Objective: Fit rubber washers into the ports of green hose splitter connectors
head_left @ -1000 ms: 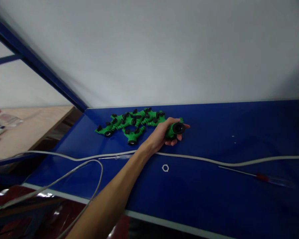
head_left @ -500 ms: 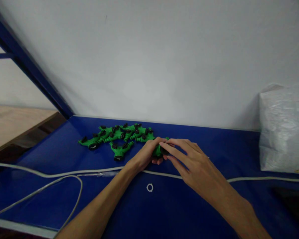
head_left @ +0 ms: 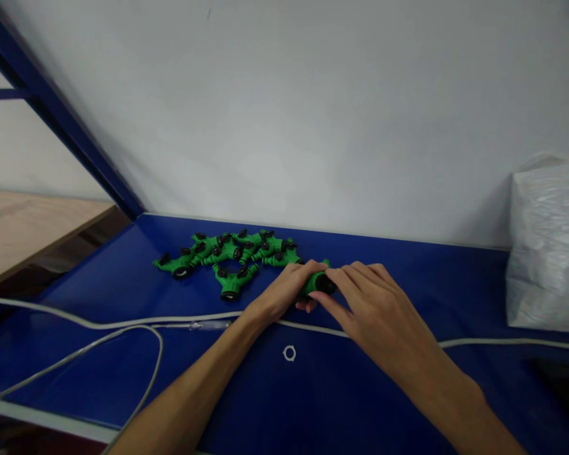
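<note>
My left hand [head_left: 284, 292] is wrapped round a green plastic hose connector [head_left: 315, 282] with a black end, holding it on the blue table [head_left: 408, 379]. My right hand [head_left: 370, 303] reaches in from the right, its fingertips pinched on the black end of that same connector. Just left of the hands lies a pile of several matching green connectors [head_left: 227, 256] with black knobs. A small white ring [head_left: 289, 353] lies on the table in front of my hands.
A white cable [head_left: 123, 323] runs across the table under my forearms, with a second grey cable [head_left: 76, 357] looping at the left. A clear-handled screwdriver [head_left: 208, 326] lies along the cable. A white plastic bag [head_left: 547, 246] stands at the right. A white wall backs the table.
One second ago only my left hand held the connector. My right hand has come in from the right and closed its fingers on the black end. The view has swung right, showing the bag.
</note>
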A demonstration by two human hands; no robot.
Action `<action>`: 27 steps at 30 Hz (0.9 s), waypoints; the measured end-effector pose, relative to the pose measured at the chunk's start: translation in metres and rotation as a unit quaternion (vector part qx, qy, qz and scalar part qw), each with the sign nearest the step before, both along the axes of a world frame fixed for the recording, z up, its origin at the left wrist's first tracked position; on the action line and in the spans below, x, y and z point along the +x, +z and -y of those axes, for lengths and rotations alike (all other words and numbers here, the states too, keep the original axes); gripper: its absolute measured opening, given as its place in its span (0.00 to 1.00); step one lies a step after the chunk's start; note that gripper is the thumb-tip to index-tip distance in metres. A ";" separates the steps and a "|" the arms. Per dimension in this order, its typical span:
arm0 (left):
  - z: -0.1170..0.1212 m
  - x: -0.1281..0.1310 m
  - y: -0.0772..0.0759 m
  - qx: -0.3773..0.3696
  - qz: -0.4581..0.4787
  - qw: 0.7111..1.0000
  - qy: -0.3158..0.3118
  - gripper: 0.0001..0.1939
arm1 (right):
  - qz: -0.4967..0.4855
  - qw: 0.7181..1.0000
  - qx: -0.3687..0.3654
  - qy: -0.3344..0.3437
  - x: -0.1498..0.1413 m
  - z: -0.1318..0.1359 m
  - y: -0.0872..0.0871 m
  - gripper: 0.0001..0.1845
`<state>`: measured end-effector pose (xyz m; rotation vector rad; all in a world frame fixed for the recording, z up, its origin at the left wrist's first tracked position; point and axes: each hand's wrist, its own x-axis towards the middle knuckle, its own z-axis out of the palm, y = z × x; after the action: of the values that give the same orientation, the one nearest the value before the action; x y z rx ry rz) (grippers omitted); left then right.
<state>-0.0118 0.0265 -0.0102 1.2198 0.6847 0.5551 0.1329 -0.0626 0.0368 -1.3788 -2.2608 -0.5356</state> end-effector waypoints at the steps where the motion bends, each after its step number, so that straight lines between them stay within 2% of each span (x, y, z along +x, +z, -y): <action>1: 0.000 0.000 0.000 0.002 -0.003 1.000 0.004 0.22 | -0.005 1.000 -0.002 -0.011 -0.001 0.000 0.000 0.10; 3: 0.000 0.000 0.000 -0.006 0.004 1.000 0.014 0.23 | -0.015 1.000 -0.020 -0.018 -0.001 0.002 0.001 0.12; 7: 0.000 0.002 0.001 -0.023 0.025 0.999 0.006 0.23 | 0.005 0.998 -0.068 0.016 0.006 0.006 -0.002 0.17; 12: -0.001 0.003 0.001 -0.024 -0.005 1.000 0.013 0.23 | -0.016 0.999 -0.037 -0.021 -0.001 0.006 -0.005 0.07; 14: -0.002 0.003 0.000 -0.024 -0.016 0.999 0.027 0.23 | -0.026 0.998 -0.036 -0.034 -0.006 0.005 -0.004 0.05; 17: -0.003 0.002 0.001 -0.022 -0.016 0.999 0.019 0.23 | -0.037 0.998 -0.043 -0.031 -0.009 0.004 -0.001 0.06; 22: -0.002 -0.001 0.006 -0.048 0.029 0.997 -0.048 0.25 | -0.031 0.999 -0.022 -0.012 -0.004 0.005 0.001 0.09; 27: -0.002 -0.002 0.005 -0.113 0.066 0.991 -0.040 0.21 | -0.030 0.999 -0.012 -0.008 -0.001 0.004 0.004 0.12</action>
<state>-0.0137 0.0282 -0.0056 0.9844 0.5666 0.4728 0.1324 -0.0666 0.0407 -1.4067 -2.2171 -0.4669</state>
